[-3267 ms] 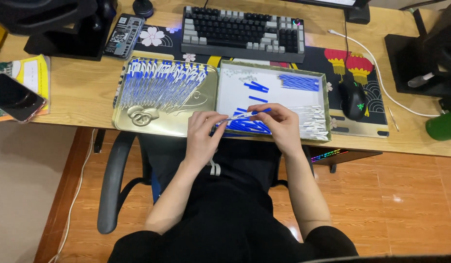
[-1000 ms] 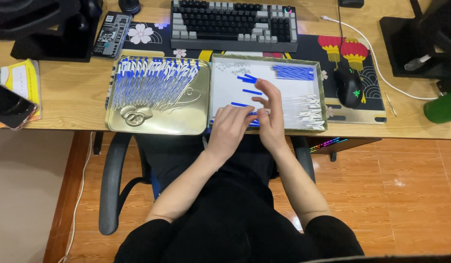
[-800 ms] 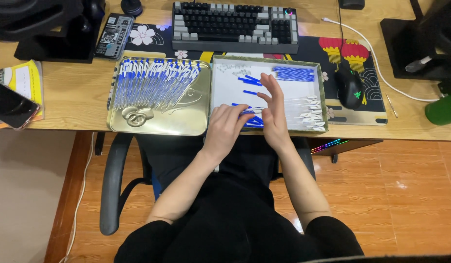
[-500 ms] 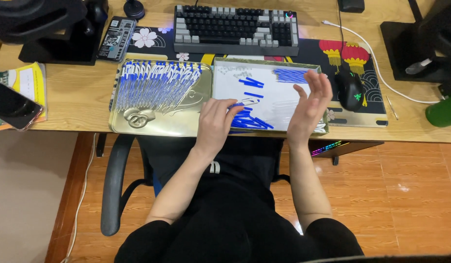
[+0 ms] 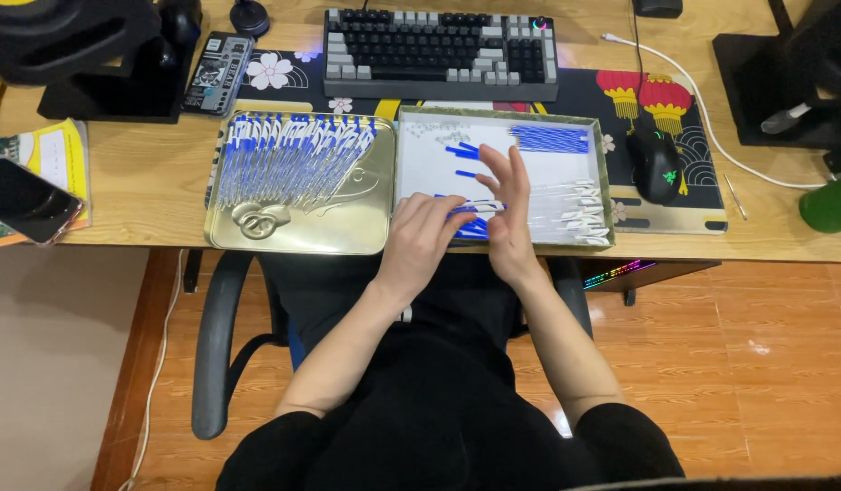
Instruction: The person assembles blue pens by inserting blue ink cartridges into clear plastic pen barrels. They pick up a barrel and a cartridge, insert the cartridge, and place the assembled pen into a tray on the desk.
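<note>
Our left hand (image 5: 427, 238) hides the pens beneath it in the tray (image 5: 604, 182); both hands' fingers pinch one pen (image 5: 480, 207), the right hand (image 5: 507, 214) back from the tray's right edge.

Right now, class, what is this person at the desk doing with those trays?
A person seated at a wooden desk works with both hands over a white-lined tray of loose blue caps and clear pen parts. The left hand and right hand meet over one pen, which has a blue piece at its end, and seem to grip it together. Beside it, a gold tin lid holds a neat row of pens with blue caps. A keyboard and mouse sit behind.
</note>
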